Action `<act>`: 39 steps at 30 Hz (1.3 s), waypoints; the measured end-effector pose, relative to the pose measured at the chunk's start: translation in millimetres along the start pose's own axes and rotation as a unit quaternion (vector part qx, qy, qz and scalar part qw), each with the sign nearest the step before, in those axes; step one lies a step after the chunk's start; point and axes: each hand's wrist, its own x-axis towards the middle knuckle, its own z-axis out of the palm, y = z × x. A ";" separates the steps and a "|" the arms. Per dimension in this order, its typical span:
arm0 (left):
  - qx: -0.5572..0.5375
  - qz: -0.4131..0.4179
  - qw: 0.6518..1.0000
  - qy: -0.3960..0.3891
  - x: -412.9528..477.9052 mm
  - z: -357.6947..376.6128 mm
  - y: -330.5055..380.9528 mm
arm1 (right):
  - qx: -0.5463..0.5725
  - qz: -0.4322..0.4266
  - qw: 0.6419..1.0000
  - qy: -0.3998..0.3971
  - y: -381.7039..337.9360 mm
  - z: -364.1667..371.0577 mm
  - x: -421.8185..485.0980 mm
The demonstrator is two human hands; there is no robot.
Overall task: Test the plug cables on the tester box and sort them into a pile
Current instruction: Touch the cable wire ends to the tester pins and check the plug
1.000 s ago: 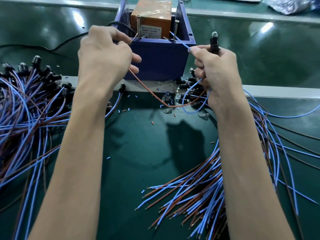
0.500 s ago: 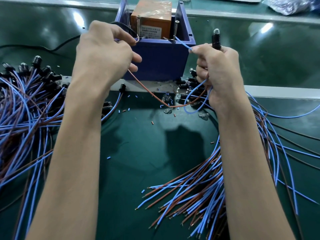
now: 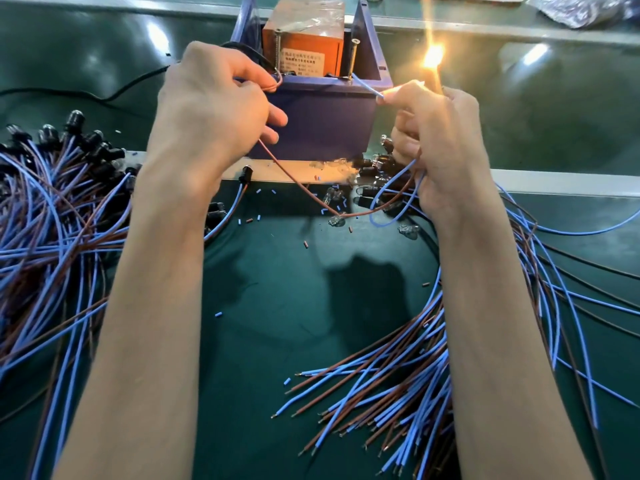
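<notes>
A blue tester box [image 3: 311, 123] with an orange transformer [image 3: 303, 51] and two upright screws stands at the back centre. My left hand [image 3: 211, 105] pinches the brown wire [image 3: 294, 183] of one plug cable against the left screw. My right hand [image 3: 436, 140] grips that cable's black plug and pinches its blue wire [image 3: 367, 87] at the right screw. The bulb on the plug [image 3: 433, 57] glows bright orange above my right fist.
A pile of cables with black plugs [image 3: 52, 202] lies at the left. Another bundle of blue and brown cables [image 3: 398, 386] spreads under my right arm. Loose bulbs [image 3: 336, 220] and insulation bits lie before the box. A metal rail [image 3: 554, 183] crosses the green table.
Both hands have held the wire ends at the screws and shifted slightly upward. The bulb on the plug in my right hand was dark before and is lit now.
</notes>
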 end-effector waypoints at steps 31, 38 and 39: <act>0.029 0.000 0.999 -0.024 -4.5 1.0 8.8 | -0.076 0.004 0.997 -0.019 -0.2 -0.1 2.5; 0.087 0.067 0.992 0.060 -6.6 -1.7 14.5 | -0.192 -0.021 0.981 0.030 1.7 3.0 3.7; 0.078 0.081 0.991 0.068 -6.5 -1.6 15.5 | -0.209 -0.020 0.977 0.041 1.9 2.4 3.9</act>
